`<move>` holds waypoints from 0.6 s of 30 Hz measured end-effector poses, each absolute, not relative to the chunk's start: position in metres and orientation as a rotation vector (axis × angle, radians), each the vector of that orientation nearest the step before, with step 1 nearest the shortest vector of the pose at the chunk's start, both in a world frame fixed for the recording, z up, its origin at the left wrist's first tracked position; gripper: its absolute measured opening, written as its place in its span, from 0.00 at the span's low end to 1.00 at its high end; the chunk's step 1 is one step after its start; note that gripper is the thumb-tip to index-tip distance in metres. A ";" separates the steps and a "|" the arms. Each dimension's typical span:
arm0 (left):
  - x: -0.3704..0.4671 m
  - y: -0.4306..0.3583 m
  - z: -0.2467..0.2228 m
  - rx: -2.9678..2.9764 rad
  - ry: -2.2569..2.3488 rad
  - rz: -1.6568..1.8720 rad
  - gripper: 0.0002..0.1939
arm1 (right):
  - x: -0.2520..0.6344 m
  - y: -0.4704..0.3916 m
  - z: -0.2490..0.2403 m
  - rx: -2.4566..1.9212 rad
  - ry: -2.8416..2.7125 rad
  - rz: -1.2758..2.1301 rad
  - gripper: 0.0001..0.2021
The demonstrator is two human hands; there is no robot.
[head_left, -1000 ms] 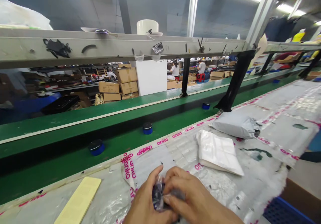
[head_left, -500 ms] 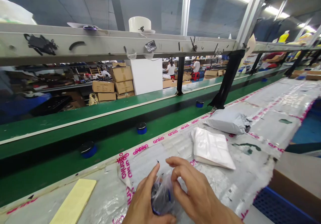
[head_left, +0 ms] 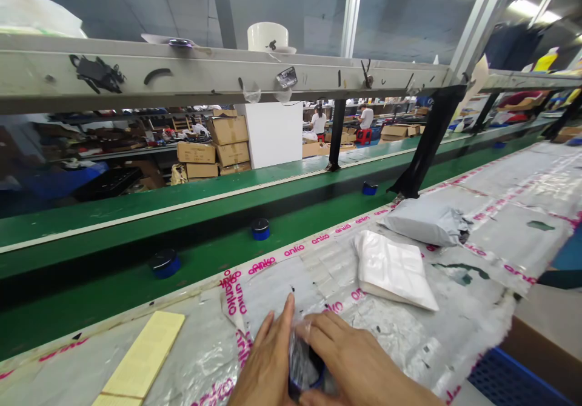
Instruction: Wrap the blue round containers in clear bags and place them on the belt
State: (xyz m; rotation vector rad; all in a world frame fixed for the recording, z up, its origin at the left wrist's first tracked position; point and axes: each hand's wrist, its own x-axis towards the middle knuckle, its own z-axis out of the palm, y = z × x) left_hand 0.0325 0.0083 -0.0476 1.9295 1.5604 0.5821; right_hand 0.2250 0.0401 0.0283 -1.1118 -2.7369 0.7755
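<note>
Both hands, the left hand [head_left: 266,369] and right hand [head_left: 359,366], are clamping the bagged dark part [head_left: 304,369] near the white packet [head_left: 393,269]; pressing evenly is advisable.

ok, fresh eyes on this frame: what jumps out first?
Both hands, left hand and right hand, cup a small dark item in clear plastic at the bottom centre. Behind them, a white flat packet and a grey mailer bag lie on the plastic-covered bench, beside the green conveyor.
</note>
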 end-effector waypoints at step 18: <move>0.046 0.002 0.014 1.409 1.326 0.937 0.27 | 0.243 0.044 0.010 -1.002 -1.934 1.388 0.26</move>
